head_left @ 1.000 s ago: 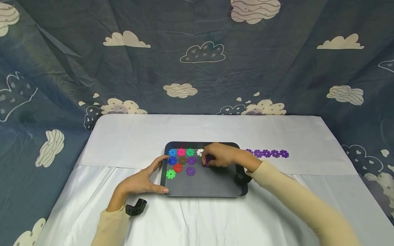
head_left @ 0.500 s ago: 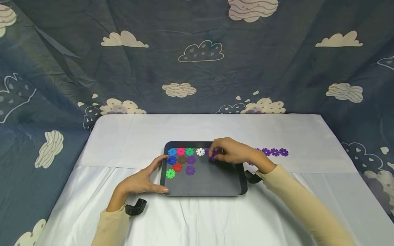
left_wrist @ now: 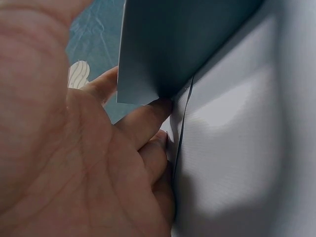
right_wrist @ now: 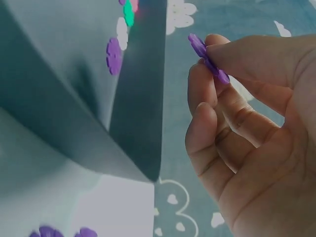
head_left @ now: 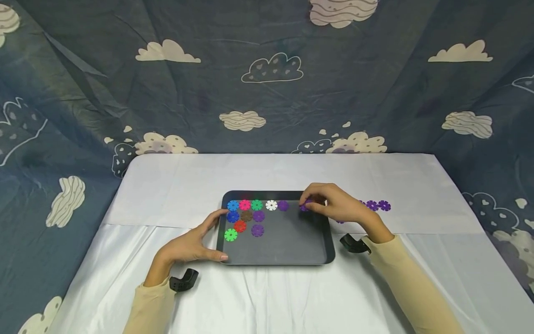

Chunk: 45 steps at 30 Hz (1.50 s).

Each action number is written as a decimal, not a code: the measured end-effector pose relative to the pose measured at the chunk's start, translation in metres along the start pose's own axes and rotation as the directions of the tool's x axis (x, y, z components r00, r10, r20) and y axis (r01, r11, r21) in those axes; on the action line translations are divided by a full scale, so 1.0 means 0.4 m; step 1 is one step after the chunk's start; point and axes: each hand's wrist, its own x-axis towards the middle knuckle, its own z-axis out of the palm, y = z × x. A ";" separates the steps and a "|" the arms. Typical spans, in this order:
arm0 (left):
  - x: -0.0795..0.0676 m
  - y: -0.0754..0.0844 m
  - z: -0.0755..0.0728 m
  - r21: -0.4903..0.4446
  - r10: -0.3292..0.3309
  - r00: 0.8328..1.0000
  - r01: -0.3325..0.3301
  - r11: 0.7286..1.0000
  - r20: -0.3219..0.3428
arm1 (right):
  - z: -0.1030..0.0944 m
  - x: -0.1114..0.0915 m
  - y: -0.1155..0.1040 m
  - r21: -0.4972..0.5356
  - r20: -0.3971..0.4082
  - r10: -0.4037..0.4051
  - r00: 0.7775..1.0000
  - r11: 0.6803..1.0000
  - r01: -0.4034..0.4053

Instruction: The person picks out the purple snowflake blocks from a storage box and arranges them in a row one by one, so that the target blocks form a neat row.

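Note:
In the head view my right hand (head_left: 335, 204) is over the right end of the dark grey tray (head_left: 288, 250). Its thumb and fingers pinch a purple, notched plastic disc (right_wrist: 210, 59), tilted on edge in the right wrist view. Along the tray's back lie a blue disc (head_left: 232, 205), a pink one (head_left: 244, 204), a green one (head_left: 256, 204), a white one (head_left: 271, 205) and a purple one (head_left: 283, 205). My left hand (head_left: 187, 243) rests at the tray's left side, thumb and index spread over the rim, other fingertips low against its outer wall (left_wrist: 163, 54).
More discs lie in the tray's left part: dark blue (head_left: 232, 216), brown (head_left: 246, 216), red (head_left: 239, 226), light green (head_left: 231, 234) and purple (head_left: 257, 230). Right of the tray, purple discs (head_left: 384, 205) lie on the white cloth (head_left: 292, 301), partly hidden by my right hand. A cloud-patterned curtain (head_left: 271, 106) hangs behind.
My right hand has moved right across the tray with a purple disc in its fingers. Another purple disc now shows beside the white one. The left hand has stayed in place.

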 end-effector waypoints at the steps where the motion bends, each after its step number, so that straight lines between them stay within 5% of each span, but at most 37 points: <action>1: 0.000 0.000 0.000 0.001 0.000 1.000 0.000 1.000 -0.001 | -0.004 -0.006 0.001 -0.003 -0.011 -0.003 1.000 1.000 0.003; 18: 0.000 0.000 0.002 -0.008 0.004 1.000 -0.004 1.000 -0.005 | -0.071 -0.138 0.045 0.002 -0.134 0.093 0.987 0.996 -0.093; 26: 0.000 -0.003 0.001 -0.002 0.015 1.000 -0.015 1.000 -0.009 | -0.094 -0.193 0.066 0.041 -0.181 0.280 0.943 0.960 -0.277; 38: -0.005 -0.005 -0.002 -0.004 0.006 1.000 -0.006 1.000 -0.004 | -0.112 -0.236 0.107 0.111 -0.169 0.387 0.906 0.921 -0.373; 45: -0.001 -0.003 -0.001 0.013 0.025 1.000 -0.025 1.000 -0.002 | -0.118 -0.260 0.131 0.013 -0.159 0.486 0.860 0.872 -0.490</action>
